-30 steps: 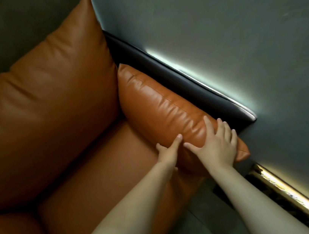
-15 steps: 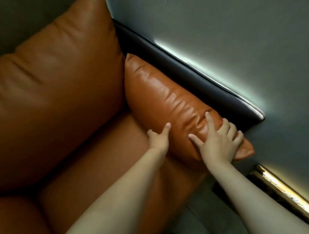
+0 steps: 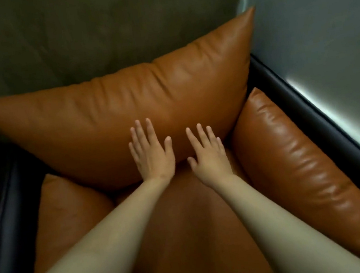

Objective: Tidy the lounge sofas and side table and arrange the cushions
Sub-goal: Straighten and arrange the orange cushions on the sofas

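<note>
Touching the back cushion (image 3: 124, 111) mid-frame with left hand (image 3: 153, 156) and right hand (image 3: 209, 155), both open, flat. Flanked by small cushion (image 3: 69, 212) lower left, long cushion (image 3: 292, 155) right.

Entry: I log the large back cushion of plain burnt-orange leather (image 3: 134, 101), with darker brown in its creases. The long side cushion of glossy orange-brown leather (image 3: 292, 155) carries pale highlights. The seat cushion of deep rust-brown leather (image 3: 185, 216) reads darker. The smooth black sofa frame (image 3: 312, 131) is uniform. The rear wall (image 3: 90, 28) is dull olive-grey and the side wall (image 3: 319, 12) is blue-grey, edged by a white light strip (image 3: 334, 119).
</note>
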`<state>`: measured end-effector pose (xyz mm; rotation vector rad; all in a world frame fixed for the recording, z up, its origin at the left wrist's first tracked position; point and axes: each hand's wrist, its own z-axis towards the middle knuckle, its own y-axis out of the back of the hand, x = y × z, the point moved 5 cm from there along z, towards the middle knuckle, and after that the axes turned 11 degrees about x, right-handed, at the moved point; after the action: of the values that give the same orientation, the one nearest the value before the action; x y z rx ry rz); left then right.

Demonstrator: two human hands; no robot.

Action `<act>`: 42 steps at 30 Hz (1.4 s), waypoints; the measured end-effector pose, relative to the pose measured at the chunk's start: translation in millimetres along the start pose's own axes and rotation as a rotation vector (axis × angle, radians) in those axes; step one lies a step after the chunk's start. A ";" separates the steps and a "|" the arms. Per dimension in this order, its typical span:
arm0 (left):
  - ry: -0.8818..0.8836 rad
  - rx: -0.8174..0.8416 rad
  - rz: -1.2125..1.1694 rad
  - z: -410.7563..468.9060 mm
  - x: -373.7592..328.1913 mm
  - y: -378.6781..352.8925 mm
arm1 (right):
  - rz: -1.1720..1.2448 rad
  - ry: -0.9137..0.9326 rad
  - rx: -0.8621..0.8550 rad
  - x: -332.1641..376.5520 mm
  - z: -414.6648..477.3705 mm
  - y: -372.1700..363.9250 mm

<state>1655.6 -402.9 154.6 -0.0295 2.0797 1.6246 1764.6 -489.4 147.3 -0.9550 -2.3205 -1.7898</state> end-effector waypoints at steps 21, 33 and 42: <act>-0.054 0.178 -0.187 0.0 58.5 17.7 | -0.067 0.103 0.046 57.7 25.6 -10.7; 0.232 0.151 -0.164 -139.5 217.1 46.7 | 0.264 0.028 0.276 164.5 -86.1 -121.2; 0.580 0.171 -0.588 -192.3 305.4 31.1 | 0.659 -0.321 0.415 216.5 -145.3 -230.7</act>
<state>1307.8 -484.5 94.8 -1.0576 2.2931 1.1469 1428.8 -556.6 84.6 -1.7388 -2.0285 -0.9170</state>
